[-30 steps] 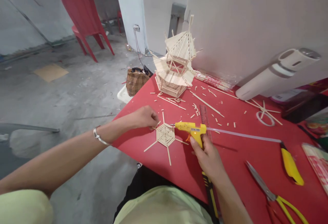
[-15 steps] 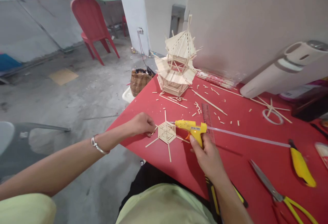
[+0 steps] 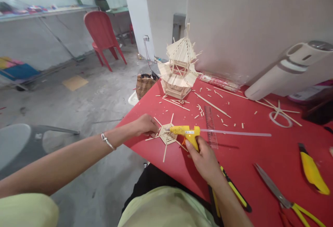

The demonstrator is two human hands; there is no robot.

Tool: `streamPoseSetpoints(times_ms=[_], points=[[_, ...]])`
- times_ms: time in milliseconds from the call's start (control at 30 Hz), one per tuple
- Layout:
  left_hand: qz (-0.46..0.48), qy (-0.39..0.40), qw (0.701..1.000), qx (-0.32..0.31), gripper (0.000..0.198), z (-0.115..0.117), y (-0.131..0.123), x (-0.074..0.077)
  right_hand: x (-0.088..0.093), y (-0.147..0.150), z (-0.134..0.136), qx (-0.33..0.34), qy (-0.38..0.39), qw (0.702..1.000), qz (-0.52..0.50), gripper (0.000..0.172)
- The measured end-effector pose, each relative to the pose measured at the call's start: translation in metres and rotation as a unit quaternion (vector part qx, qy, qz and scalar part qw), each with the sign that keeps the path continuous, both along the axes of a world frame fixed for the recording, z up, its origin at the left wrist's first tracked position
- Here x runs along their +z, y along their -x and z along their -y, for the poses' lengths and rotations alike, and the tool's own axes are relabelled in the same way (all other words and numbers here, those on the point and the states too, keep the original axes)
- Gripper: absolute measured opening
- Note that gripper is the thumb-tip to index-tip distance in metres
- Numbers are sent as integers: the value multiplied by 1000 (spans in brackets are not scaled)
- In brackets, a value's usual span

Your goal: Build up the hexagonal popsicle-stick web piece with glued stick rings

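Note:
My right hand [image 3: 204,159] grips a yellow glue gun [image 3: 185,132] with a long clear glue stick [image 3: 235,133] trailing out of its back. The nozzle points left over a flat hexagonal web of thin sticks [image 3: 166,136] lying near the front edge of the red table [image 3: 247,157]. My left hand [image 3: 146,124], fingers curled, pinches the web's left side and holds it down. A two-tiered stick pagoda model [image 3: 179,71] stands at the table's far corner.
Loose stick offcuts and a clear ruler [image 3: 210,126] lie behind the glue gun. A yellow utility knife [image 3: 310,169], yellow-handled scissors [image 3: 286,199], a tape ring [image 3: 279,119] and a white tube [image 3: 288,71] are to the right. A checked bag [image 3: 144,85] and red chair [image 3: 104,36] stand on the floor.
The glue gun's nozzle has moved left, from the web's right edge to over its middle. The web has turned slightly under my left hand. The view has tilted up a little.

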State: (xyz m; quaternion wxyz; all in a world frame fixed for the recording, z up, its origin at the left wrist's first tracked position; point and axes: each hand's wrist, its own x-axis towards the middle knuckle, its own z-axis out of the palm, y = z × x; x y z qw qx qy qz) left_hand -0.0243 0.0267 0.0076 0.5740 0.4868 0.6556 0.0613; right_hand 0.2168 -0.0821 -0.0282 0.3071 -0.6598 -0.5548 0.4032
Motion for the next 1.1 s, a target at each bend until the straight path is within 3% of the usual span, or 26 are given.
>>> streamPoseSetpoints(times_ms=[233,467,1100], points=[[13,-2,1000,10,3,-4,-1,-4,2,-1,-2,7,6,1000,4,39],[-2,6,999,37,2,0,-5,1,-2,-3,-2,16,27,999,8,40],[12,5,1000,22,3,-3,-2,-8,8,0,-2,29,18,999,40,37]])
